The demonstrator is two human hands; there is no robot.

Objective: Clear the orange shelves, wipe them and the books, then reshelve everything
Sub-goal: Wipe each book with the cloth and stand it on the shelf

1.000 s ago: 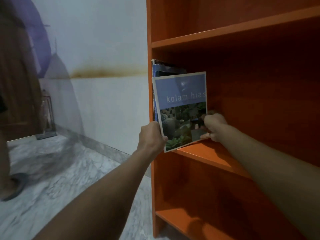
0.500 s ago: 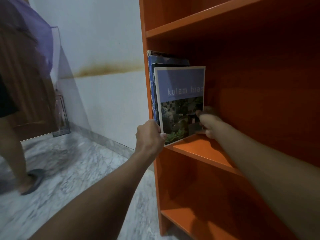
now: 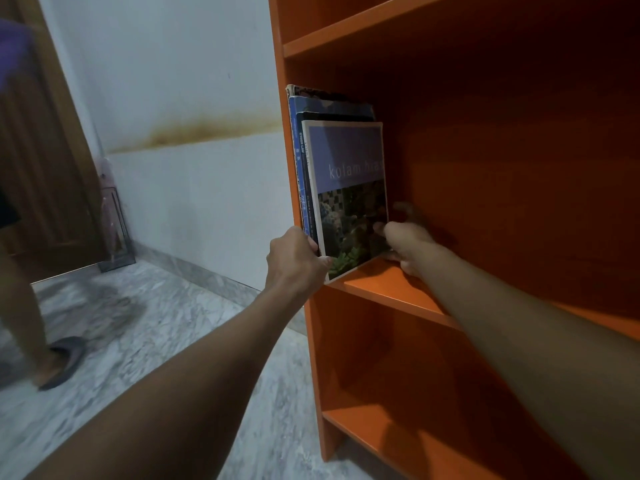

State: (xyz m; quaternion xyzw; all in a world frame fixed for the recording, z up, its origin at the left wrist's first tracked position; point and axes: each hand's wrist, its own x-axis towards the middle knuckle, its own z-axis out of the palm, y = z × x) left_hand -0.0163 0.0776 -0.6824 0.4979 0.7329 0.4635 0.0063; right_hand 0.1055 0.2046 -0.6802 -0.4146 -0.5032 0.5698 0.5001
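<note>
A book with a blue cover reading "kolam hias" [image 3: 349,188] stands upright at the left end of the middle orange shelf [image 3: 388,289], against several taller books [image 3: 303,150] pressed to the unit's left wall. My left hand [image 3: 296,261] grips the book's lower front corner at the spine. My right hand [image 3: 403,240] reaches inside the shelf and holds the book's lower back edge, fingers partly hidden in shadow behind the cover.
The orange shelf unit [image 3: 346,36] has a bare shelf above and another [image 3: 398,438] below. Left of it is a white wall with a brown stain [image 3: 194,133] and a marble floor [image 3: 138,341]. A person's leg in a dark slipper [image 3: 59,362] stands at far left by a wooden door.
The book has gone from tilted to upright and slid deeper against the other books. My right hand moved further into the shelf. The person at left stepped across the floor.
</note>
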